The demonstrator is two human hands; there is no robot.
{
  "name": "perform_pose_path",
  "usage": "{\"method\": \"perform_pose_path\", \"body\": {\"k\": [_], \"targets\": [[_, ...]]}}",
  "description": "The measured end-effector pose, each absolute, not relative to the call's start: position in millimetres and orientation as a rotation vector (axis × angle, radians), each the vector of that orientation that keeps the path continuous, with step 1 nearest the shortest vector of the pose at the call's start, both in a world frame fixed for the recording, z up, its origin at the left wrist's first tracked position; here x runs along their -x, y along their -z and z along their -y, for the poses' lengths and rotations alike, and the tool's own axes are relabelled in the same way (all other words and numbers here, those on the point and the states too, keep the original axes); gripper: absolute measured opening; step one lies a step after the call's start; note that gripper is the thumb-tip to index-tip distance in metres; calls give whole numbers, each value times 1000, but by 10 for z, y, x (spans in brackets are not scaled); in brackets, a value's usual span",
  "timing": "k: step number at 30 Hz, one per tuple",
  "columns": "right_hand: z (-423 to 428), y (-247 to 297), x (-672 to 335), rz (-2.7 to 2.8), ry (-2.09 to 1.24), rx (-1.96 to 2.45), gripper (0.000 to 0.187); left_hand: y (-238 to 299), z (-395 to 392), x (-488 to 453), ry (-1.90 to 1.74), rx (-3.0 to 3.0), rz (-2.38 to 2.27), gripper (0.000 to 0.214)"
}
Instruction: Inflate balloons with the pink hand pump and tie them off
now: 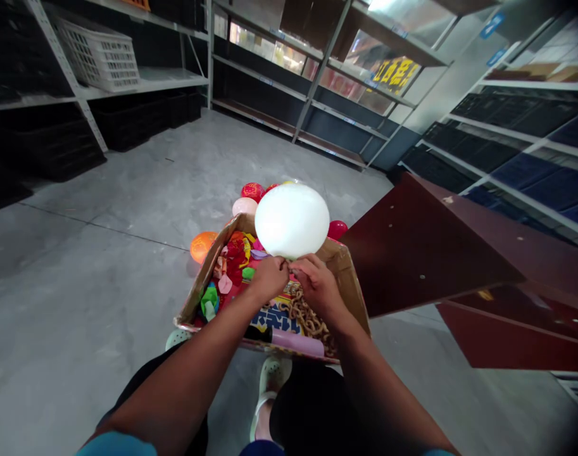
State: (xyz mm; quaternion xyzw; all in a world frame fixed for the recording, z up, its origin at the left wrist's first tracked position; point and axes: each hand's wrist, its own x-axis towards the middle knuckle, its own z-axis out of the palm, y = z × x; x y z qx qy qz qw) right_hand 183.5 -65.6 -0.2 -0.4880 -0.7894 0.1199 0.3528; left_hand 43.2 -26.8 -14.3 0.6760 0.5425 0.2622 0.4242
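An inflated white balloon floats just above a cardboard box on the floor in front of me. My left hand and my right hand meet under the balloon, both pinched closed on its neck. The box holds several loose uninflated balloons in red, green, pink and yellow and a pink pump lying along its near edge. My feet in pale shoes show below the box.
Inflated balloons lie on the concrete floor behind the box: orange, pink, red and another red. A dark red table juts in at right. Metal shelving lines the walls, with a white basket at upper left.
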Motion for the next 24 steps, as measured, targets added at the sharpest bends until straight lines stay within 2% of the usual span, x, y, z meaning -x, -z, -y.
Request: {"method": "perform_pose_path", "body": {"k": [4, 8, 12, 16, 20, 24], "targets": [[623, 68, -1781, 1658, -646, 1418, 12, 152, 311, -460, -621, -1755, -1431, 31], [620, 20, -1759, 1264, -1102, 1547, 24, 159, 350, -472, -582, -1829, -1488, 32], [610, -52, -1744, 1141, -1303, 1550, 28, 167, 384, -511, -550, -1887, -1539, 33], [601, -24, -1717, 1177, -1293, 1523, 26, 166, 388, -530, -554, -1908, -1505, 33], [595, 54, -1694, 1203, -1144, 1537, 25, 157, 367, -515, -683, -1857, -1465, 31], [583, 102, -1681, 1384, -559, 1706, 16, 168, 353, -525, -816, -1626, -1331, 29]]}}
